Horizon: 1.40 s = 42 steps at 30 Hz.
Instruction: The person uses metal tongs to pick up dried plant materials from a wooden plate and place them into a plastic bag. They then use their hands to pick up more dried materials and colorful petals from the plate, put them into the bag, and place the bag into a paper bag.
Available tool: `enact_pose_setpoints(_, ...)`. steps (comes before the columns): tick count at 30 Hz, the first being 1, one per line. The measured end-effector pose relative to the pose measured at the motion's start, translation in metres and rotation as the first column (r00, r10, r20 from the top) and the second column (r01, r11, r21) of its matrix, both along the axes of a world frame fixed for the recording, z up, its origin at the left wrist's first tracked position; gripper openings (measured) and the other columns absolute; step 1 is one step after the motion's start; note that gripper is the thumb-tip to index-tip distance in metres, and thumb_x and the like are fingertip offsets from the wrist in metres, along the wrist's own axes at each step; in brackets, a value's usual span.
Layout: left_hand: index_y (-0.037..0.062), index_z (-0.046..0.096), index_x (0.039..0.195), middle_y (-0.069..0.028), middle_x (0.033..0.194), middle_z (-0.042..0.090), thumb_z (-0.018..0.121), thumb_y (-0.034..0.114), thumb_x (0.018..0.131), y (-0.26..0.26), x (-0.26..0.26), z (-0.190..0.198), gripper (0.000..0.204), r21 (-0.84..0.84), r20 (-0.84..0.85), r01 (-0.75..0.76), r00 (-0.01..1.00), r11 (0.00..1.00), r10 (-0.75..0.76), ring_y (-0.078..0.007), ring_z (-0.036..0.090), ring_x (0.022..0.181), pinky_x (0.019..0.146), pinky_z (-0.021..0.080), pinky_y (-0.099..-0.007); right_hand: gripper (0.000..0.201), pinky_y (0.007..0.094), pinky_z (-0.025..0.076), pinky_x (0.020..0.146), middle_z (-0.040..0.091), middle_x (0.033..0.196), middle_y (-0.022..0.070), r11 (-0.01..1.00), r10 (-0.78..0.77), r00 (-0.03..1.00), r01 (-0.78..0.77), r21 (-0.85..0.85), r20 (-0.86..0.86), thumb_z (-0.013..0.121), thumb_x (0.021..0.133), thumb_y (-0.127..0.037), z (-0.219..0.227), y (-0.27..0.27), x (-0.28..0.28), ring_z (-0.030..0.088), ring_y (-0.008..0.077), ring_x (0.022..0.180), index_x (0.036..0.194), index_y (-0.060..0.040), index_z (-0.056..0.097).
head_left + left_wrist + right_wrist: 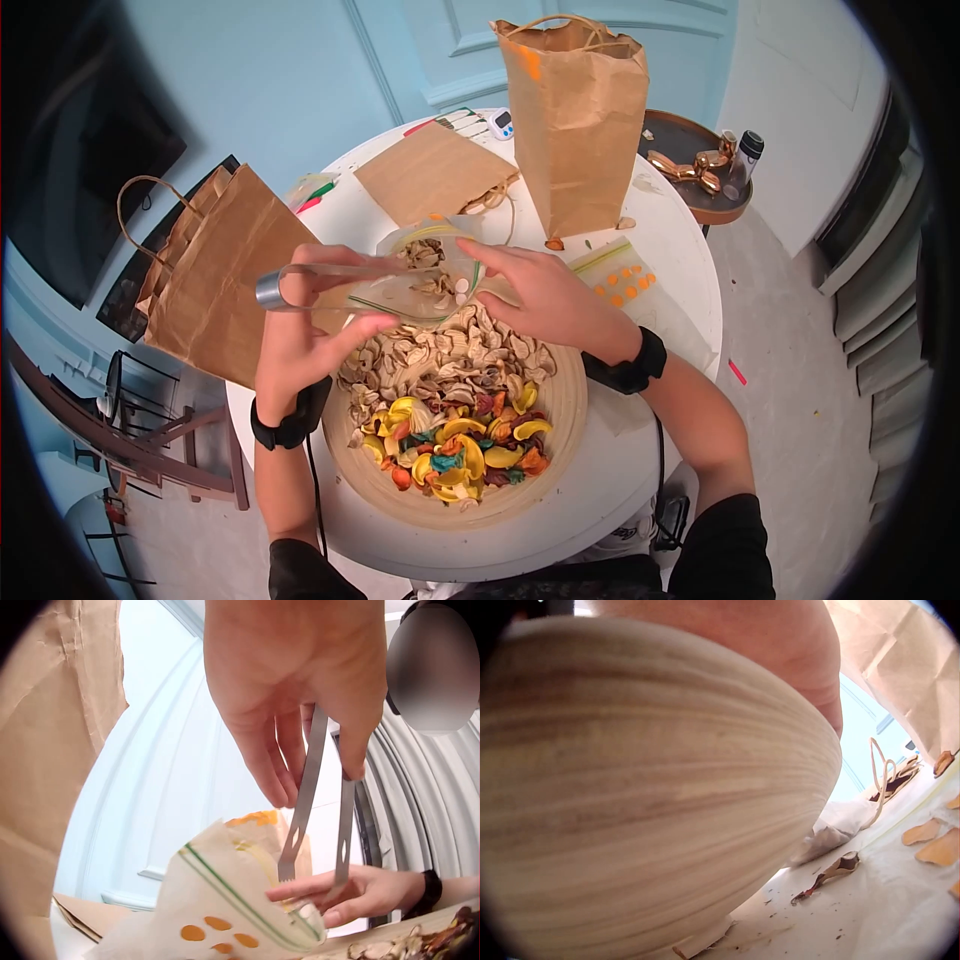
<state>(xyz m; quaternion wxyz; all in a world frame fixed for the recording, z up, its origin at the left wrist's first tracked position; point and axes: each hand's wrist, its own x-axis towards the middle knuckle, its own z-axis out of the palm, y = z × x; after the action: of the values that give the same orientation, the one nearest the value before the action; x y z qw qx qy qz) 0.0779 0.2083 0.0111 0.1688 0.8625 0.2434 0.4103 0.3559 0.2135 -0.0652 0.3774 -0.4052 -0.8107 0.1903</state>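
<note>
My left hand (290, 350) grips metal tongs (306, 795), with the fingers on one arm and the thumb on the other. The tongs' tips reach down to the mouth of a clear zip bag (395, 303) with a green seal line. My right hand (555, 300) holds the bag's right edge between thumb and forefinger, and the mouth gapes. Beige dried slices (430, 253) lie in the bag. Below it, a round wooden bowl (572, 420) holds more beige dried pieces (440, 350) and a heap of coloured potpourri (460, 450).
A tall paper bag (580, 130) stands at the back of the round white table (690, 260). Another paper bag (235, 270) leans at the left, and a flat one (430, 170) lies behind. At the right lies a zip bag with orange dots (625, 285).
</note>
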Motion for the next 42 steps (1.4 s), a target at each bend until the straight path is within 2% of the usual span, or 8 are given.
enact_pose_setpoints(2,0.0001,0.054,0.117,-0.0166,0.112,0.07,0.091,0.016,0.079,-0.002,-0.007,-0.003,0.056,-0.062,-0.023,0.096,0.995,0.993,-0.098,-0.0311,0.073,0.11,0.091,0.061,-0.04,0.061,0.0427,0.054,0.091,0.07,0.113,0.0222,0.999,0.002,1.0,-0.001,0.033,-0.006,0.069,0.095,-0.016,-0.003,0.002,0.0,0.069,0.0338,0.105,0.151,-0.0049,0.049)
enact_pose_setpoints(5,0.0004,0.05,0.119,-0.0226,0.118,0.069,0.089,0.015,0.082,-0.012,0.002,0.008,0.056,-0.137,-0.255,0.145,0.951,0.98,-0.177,-0.0334,0.072,0.112,0.092,0.061,-0.0418,0.059,0.0445,0.054,0.092,0.069,0.115,0.0242,0.998,0.017,1.0,-0.016,0.064,-0.02,0.067,0.093,-0.015,-0.003,0.001,0.0,0.068,0.0371,0.104,0.148,0.0,0.05)
enact_pose_setpoints(10,0.0038,0.065,0.115,-0.0113,0.096,0.076,0.089,0.029,0.082,-0.006,0.022,-0.01,0.048,-0.317,-0.302,0.083,0.936,0.945,-0.183,-0.0299,0.072,0.093,0.085,0.056,-0.0384,0.06,0.0455,0.055,0.091,0.069,0.116,0.025,0.996,0.026,0.999,-0.023,0.087,-0.034,0.067,0.092,-0.014,-0.004,0.001,0.0,0.068,0.039,0.103,0.147,0.0024,0.05)
enact_pose_setpoints(19,0.0033,0.064,0.118,-0.0173,0.112,0.071,0.088,0.028,0.083,-0.005,0.024,-0.013,0.049,-0.309,-0.307,0.055,0.939,0.95,-0.154,-0.0363,0.069,0.101,0.088,0.055,-0.0426,0.061,0.0453,0.055,0.09,0.069,0.116,0.0252,0.995,0.029,0.999,-0.026,0.093,-0.024,0.068,0.091,-0.014,-0.007,0.003,0.0,0.068,0.0389,0.102,0.147,0.0016,0.05)
enact_pose_setpoints(25,0.0026,0.063,0.117,-0.0159,0.1,0.074,0.088,0.027,0.083,-0.006,0.023,-0.009,0.048,-0.227,-0.399,-0.022,0.914,0.974,-0.073,-0.0339,0.072,0.088,0.081,0.057,-0.0404,0.061,0.0453,0.055,0.09,0.069,0.116,0.0253,0.995,0.027,0.999,-0.024,0.098,-0.022,0.067,0.09,-0.014,-0.007,0.003,0.0,0.068,0.039,0.102,0.147,0.0018,0.05)
enact_pose_setpoints(28,0.0013,0.062,0.118,-0.0149,0.095,0.075,0.088,0.024,0.084,-0.004,0.026,-0.01,0.049,-0.07,-0.363,0.019,0.931,0.997,-0.043,-0.0325,0.073,0.082,0.075,0.057,-0.0389,0.061,0.0452,0.055,0.09,0.069,0.116,0.0255,0.995,0.031,0.999,-0.029,0.097,-0.022,0.067,0.09,-0.013,-0.007,0.003,0.0,0.068,0.039,0.102,0.147,0.0024,0.05)
enact_pose_setpoints(34,0.0005,0.061,0.122,-0.0143,0.099,0.077,0.088,0.023,0.084,-0.004,0.02,-0.007,0.051,-0.083,-0.335,-0.052,0.942,0.995,0.021,-0.0295,0.076,0.089,0.076,0.059,-0.0372,0.063,0.0452,0.054,0.092,0.069,0.115,0.0243,0.998,0.02,1.0,-0.019,0.066,-0.002,0.069,0.093,-0.015,-0.007,0.003,0.0,0.069,0.0363,0.105,0.151,-0.0044,0.049)
enact_pose_setpoints(42,0.0001,0.054,0.13,-0.0147,0.102,0.077,0.086,0.02,0.086,-0.002,0.02,-0.012,0.059,-0.254,-0.368,-0.029,0.927,0.967,-0.069,-0.0279,0.077,0.092,0.077,0.06,-0.0366,0.062,0.0448,0.054,0.092,0.069,0.114,0.0246,0.999,0.023,1.0,-0.023,0.039,0.009,0.068,0.094,-0.015,-0.005,0.001,0.001,0.069,0.0363,0.105,0.151,-0.0035,0.049)
